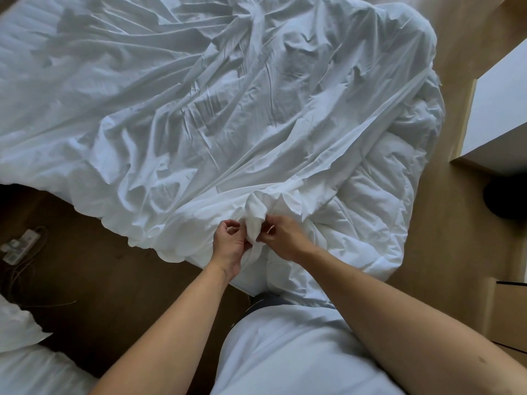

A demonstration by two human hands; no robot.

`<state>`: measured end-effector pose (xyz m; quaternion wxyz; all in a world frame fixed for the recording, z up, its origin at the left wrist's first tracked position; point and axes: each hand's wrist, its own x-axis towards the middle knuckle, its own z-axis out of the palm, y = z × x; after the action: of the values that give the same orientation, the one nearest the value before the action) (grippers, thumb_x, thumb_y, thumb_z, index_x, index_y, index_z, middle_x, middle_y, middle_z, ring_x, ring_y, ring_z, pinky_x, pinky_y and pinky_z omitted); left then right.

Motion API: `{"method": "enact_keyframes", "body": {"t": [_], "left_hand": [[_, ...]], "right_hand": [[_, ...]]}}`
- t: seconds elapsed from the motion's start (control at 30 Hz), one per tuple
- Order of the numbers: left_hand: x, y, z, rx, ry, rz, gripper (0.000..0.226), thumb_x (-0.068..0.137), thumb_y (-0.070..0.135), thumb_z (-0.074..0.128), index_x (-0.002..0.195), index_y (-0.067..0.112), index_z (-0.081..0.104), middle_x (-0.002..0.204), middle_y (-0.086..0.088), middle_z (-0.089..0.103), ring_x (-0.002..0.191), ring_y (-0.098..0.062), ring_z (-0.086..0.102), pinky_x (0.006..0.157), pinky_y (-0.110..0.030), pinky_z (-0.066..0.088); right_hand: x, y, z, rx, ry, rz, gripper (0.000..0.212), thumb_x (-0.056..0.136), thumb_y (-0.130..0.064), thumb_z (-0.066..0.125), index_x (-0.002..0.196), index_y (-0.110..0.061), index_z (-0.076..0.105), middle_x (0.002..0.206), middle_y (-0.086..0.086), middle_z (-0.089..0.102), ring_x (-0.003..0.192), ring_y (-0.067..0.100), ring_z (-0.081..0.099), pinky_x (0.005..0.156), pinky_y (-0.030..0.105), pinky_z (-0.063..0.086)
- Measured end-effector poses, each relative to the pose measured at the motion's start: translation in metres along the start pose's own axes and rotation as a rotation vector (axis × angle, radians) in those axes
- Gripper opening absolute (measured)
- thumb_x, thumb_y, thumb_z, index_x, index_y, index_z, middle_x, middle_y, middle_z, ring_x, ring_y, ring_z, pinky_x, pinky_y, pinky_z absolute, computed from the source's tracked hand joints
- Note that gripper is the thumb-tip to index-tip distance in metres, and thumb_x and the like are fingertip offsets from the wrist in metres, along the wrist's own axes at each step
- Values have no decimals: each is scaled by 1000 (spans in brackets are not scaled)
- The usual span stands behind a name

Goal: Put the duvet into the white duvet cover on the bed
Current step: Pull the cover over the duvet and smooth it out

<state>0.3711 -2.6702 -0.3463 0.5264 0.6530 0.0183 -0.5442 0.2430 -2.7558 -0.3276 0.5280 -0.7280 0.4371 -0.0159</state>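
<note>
While both hands meet at the near edge of the bed [28, 29], the left hand [229, 246] and right hand [285, 238] each pinch one bunched fold [253, 220] of white cloth between narrowly curled fingers [228, 223] — probably the opening of the duvet cover [199, 109], though white on white hides the seam. Beyond the fingers the cover spreads crumpled away and leftward; the quilted duvet [370, 209] lies bare just right of them — nearest the right hand, its length running away up the right side.
</note>
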Motion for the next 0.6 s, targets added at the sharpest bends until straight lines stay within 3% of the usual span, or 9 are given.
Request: {"method": "enact_keyframes", "body": {"t": [0.13, 0.23, 0.3, 0.37, 0.5, 0.6], "left_hand": [[-12, -15, -3, 90, -19, 150, 16, 88, 10, 75, 104, 11, 71, 99, -8, 75, 98, -27, 71, 84, -35, 60], [-19, -27, -2, 332, -23, 306, 32, 79, 18, 84, 107, 24, 69, 98, 6, 74, 96, -10, 69, 84, -26, 58], [-18, -30, 3, 418, 87, 333, 34, 78, 21, 85, 103, 29, 65, 97, 6, 72, 94, -12, 68, 84, -32, 58], [-17, -28, 6, 416, 98, 300, 35, 79, 21, 84, 102, 31, 60, 101, 2, 71, 96, -16, 68, 86, -37, 59], [-12, -21, -1, 368, -39, 243, 44, 82, 10, 79, 112, 26, 52, 113, -6, 68, 107, -22, 66, 89, -34, 58], [-10, -19, -8, 345, -23, 241, 46, 84, 2, 73, 113, 26, 46, 114, -7, 67, 109, -24, 66, 78, -24, 56]], "right_hand": [[7, 0, -1, -42, 61, 65, 15, 94, -20, 59, 98, -14, 73, 92, 1, 72, 84, 18, 65, 75, 29, 52], [10, 2, 0, -57, 63, 104, 11, 92, -21, 59, 85, -20, 68, 80, -5, 67, 72, 8, 59, 62, 19, 42], [10, 2, 2, -24, 69, 133, 16, 90, -21, 61, 75, -22, 64, 70, -9, 62, 64, 4, 55, 57, 17, 37], [10, 4, 3, 57, 92, 180, 19, 92, -21, 62, 73, -24, 63, 70, -6, 61, 66, 8, 56, 60, 20, 42], [9, 7, 1, 144, 145, 248, 19, 97, -25, 62, 78, -24, 64, 78, -3, 63, 72, 11, 58, 61, 21, 43], [14, 3, -9, 169, 266, 281, 21, 97, -27, 62, 77, -19, 66, 77, 1, 66, 73, 18, 61, 60, 26, 46]]}}
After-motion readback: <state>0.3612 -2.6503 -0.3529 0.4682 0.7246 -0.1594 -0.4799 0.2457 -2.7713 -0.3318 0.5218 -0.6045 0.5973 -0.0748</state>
